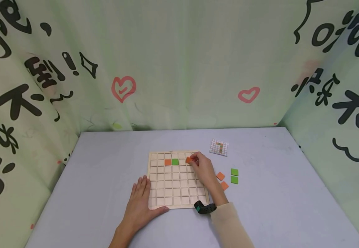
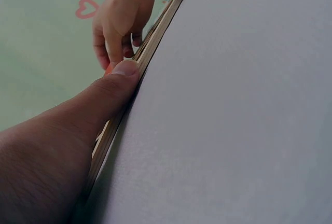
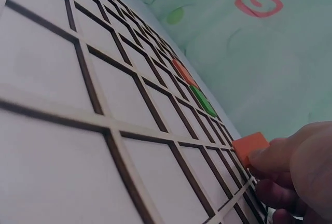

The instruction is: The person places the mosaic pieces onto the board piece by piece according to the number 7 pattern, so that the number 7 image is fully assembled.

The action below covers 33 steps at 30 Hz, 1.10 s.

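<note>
A wooden board (image 1: 169, 186) with lots of little squares lies flat on the white tabletop (image 1: 105, 179). The right hand (image 1: 201, 168) has its grip pinched on an orange tile (image 1: 189, 160), with the thumb and fingers on it. That tile is at the far part of the board, near the right side, and it is tipped, not lying flat. The left hand (image 1: 140, 203) has a loose grip with nothing in it. Its fingers are straight along the left side of the board, and its thumb touches the near edge. Two tiles sit side by side in the board near the far edge: a set orange tile (image 1: 168, 162) and, just right of it, a set green tile (image 1: 175, 162). To the right of the board, by the right arm, lie two loose orange tiles (image 1: 220, 176), turned crooked. Next to them are two loose green tiles (image 1: 234, 172), one behind the other. Farther back, a small card (image 1: 219, 147) has a grid with a colored shape on it. A black band (image 1: 205, 207) is at the right wrist, by a tan sleeve (image 1: 230, 222). Behind everything hangs a pale green curtain (image 1: 173, 69) with red hearts (image 1: 123, 99) and big black writing (image 1: 18, 100).
</note>
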### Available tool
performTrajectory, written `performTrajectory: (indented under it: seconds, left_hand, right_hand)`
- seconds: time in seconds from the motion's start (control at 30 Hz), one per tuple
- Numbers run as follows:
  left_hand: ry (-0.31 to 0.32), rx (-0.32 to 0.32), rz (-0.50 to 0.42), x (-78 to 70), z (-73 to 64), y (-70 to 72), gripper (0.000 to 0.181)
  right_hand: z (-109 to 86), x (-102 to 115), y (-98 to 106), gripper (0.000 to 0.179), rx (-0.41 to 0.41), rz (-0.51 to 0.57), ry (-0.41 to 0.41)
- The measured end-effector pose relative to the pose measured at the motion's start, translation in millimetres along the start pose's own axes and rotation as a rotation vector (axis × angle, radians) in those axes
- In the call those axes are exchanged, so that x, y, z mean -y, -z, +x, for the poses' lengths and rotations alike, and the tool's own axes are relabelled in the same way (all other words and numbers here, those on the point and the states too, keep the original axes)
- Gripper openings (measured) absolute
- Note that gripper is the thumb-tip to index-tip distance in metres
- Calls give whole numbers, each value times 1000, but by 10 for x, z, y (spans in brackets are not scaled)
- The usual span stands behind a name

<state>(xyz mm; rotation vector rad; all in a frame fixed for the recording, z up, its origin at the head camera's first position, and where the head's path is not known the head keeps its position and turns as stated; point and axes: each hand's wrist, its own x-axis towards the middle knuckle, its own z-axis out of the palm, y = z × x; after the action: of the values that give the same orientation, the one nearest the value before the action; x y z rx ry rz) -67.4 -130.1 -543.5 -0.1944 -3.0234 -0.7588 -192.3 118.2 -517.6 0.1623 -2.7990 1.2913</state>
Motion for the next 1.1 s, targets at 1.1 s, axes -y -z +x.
performTrajectory:
  seconds: [1.1]
  left_hand:
    - [6,3,13,-6,0,0,124]
  right_hand:
    - [-36,64,-157,23,-61,-205,211]
